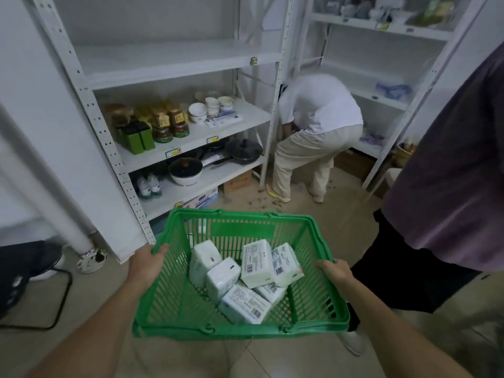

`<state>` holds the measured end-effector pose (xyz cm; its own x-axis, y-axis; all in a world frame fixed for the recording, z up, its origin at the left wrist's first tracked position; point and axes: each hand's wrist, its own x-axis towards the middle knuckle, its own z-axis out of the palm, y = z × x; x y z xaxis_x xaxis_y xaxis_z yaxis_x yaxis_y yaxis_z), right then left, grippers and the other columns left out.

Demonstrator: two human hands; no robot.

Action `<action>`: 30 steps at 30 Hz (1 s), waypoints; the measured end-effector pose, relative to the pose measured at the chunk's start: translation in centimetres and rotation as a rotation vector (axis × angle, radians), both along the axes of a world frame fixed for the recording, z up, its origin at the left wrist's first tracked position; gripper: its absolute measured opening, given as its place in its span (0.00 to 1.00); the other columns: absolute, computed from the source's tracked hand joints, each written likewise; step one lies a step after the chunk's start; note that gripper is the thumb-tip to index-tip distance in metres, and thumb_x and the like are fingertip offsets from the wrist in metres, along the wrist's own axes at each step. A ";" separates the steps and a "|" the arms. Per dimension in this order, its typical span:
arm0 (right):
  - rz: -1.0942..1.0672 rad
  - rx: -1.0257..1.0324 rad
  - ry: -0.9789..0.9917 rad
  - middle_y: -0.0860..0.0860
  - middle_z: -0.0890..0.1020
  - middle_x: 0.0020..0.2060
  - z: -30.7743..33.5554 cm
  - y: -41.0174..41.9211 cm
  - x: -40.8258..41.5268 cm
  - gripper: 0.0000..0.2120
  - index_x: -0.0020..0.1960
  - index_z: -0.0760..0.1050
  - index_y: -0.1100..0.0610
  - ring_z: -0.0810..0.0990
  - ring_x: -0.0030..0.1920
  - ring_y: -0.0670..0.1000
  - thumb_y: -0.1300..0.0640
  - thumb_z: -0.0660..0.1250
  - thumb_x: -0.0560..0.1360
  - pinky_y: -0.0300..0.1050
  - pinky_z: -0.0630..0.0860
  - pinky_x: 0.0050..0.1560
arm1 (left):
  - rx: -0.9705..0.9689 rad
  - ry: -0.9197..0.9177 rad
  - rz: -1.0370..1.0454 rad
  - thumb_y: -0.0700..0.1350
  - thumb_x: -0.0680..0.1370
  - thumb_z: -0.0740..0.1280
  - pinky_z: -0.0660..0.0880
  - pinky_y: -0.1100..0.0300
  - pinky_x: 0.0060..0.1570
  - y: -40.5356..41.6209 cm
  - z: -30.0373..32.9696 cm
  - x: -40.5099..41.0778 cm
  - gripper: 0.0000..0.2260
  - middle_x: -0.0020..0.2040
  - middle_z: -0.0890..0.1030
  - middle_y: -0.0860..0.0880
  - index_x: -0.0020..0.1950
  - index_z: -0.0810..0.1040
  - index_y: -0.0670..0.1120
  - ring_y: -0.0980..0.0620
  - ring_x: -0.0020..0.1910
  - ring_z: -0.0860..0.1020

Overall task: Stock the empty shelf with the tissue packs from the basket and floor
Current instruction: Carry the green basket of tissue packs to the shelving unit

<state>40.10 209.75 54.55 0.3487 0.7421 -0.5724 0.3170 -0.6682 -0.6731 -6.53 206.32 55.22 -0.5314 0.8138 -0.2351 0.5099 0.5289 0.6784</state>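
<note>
While tissue packs lie inside, a green basket is gripped at its rim by left hand and right hand.

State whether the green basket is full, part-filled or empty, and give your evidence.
Part-filled. The green basket holds about six tissue packs heaped low on its floor, with bare mesh wall showing well above them.

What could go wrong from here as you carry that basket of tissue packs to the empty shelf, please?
The tissue packs lie loose and tilted in the green basket, so tipping it could spill them. Both the left hand and right hand grip the rims, leaving none free. A bending person and a bystander crowd the way.
</note>
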 end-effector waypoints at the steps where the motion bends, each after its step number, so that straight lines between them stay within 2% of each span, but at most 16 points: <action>1: -0.010 0.000 0.007 0.65 0.86 0.49 -0.3 1.1 -0.3 0.18 0.59 0.81 0.65 0.87 0.49 0.66 0.55 0.75 0.74 0.65 0.84 0.55 | -0.004 0.002 -0.008 0.55 0.82 0.64 0.68 0.57 0.34 1.4 -0.2 -0.3 0.20 0.35 0.81 0.43 0.42 0.82 0.40 0.48 0.34 0.77; 8: -0.021 -0.008 0.020 0.64 0.86 0.50 -0.4 9.2 -0.8 0.19 0.61 0.80 0.65 0.87 0.48 0.65 0.55 0.74 0.74 0.64 0.85 0.55 | -0.030 0.031 -0.010 0.54 0.83 0.64 0.64 0.58 0.31 10.3 -0.1 -0.5 0.20 0.33 0.80 0.42 0.38 0.79 0.41 0.48 0.33 0.76; 10: -0.018 -0.014 0.013 0.64 0.86 0.49 -0.4 11.8 -0.4 0.18 0.59 0.80 0.65 0.87 0.47 0.64 0.55 0.74 0.74 0.63 0.84 0.55 | -0.036 0.038 -0.004 0.54 0.83 0.64 0.63 0.58 0.30 13.1 0.0 0.0 0.22 0.32 0.79 0.42 0.37 0.78 0.39 0.47 0.32 0.75; 15: -0.018 0.008 -0.018 0.61 0.86 0.45 -0.5 18.6 1.2 0.15 0.55 0.79 0.62 0.86 0.46 0.62 0.56 0.75 0.73 0.61 0.84 0.56 | -0.038 0.059 -0.018 0.53 0.83 0.64 0.64 0.58 0.29 19.8 -0.4 2.4 0.20 0.31 0.77 0.44 0.36 0.76 0.43 0.48 0.30 0.74; 17: -0.002 0.001 -0.027 0.59 0.84 0.43 -0.5 21.5 2.2 0.15 0.55 0.77 0.62 0.86 0.46 0.62 0.56 0.75 0.73 0.59 0.84 0.56 | -0.038 0.055 -0.008 0.53 0.83 0.64 0.64 0.57 0.30 22.0 -0.7 3.4 0.19 0.32 0.77 0.43 0.37 0.76 0.43 0.47 0.31 0.75; 20: 0.027 -0.021 -0.030 0.62 0.85 0.46 -0.6 25.6 3.3 0.16 0.56 0.77 0.62 0.86 0.48 0.63 0.55 0.75 0.73 0.62 0.84 0.56 | -0.050 0.057 0.011 0.52 0.84 0.64 0.66 0.56 0.32 24.8 -0.8 4.5 0.19 0.34 0.79 0.41 0.39 0.76 0.41 0.46 0.33 0.76; 23: 0.061 -0.025 -0.037 0.63 0.86 0.46 -0.9 29.9 4.0 0.16 0.55 0.77 0.62 0.87 0.48 0.64 0.55 0.76 0.74 0.63 0.84 0.55 | -0.041 0.070 0.030 0.51 0.83 0.65 0.71 0.53 0.40 27.8 -1.1 5.4 0.20 0.40 0.82 0.36 0.43 0.80 0.36 0.41 0.39 0.78; 25: 0.081 -0.036 -0.057 0.62 0.85 0.46 -1.2 32.7 4.0 0.16 0.54 0.77 0.62 0.86 0.48 0.63 0.54 0.76 0.74 0.61 0.84 0.55 | -0.048 0.076 0.041 0.51 0.83 0.64 0.72 0.52 0.44 29.4 -1.4 5.5 0.20 0.41 0.82 0.36 0.43 0.81 0.36 0.40 0.41 0.79; 28: 0.120 -0.047 -0.061 0.64 0.85 0.50 -2.1 37.3 3.4 0.16 0.56 0.77 0.63 0.86 0.51 0.65 0.55 0.76 0.74 0.63 0.83 0.57 | -0.058 0.050 0.061 0.53 0.83 0.63 0.72 0.52 0.43 32.3 -2.4 4.8 0.18 0.40 0.82 0.39 0.44 0.80 0.40 0.41 0.41 0.79; 30: 0.139 -0.053 -0.064 0.65 0.85 0.50 -2.6 40.3 2.7 0.15 0.55 0.78 0.63 0.86 0.52 0.65 0.56 0.75 0.74 0.63 0.83 0.57 | -0.059 0.038 0.082 0.54 0.83 0.64 0.71 0.53 0.40 34.5 -3.0 4.2 0.18 0.38 0.81 0.41 0.42 0.79 0.42 0.42 0.38 0.79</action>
<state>42.78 250.03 51.92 0.2821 0.7552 -0.5917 0.4501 -0.6488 -0.6135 -2.36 240.79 52.26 -0.6051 0.7527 -0.2595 0.4884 0.6083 0.6256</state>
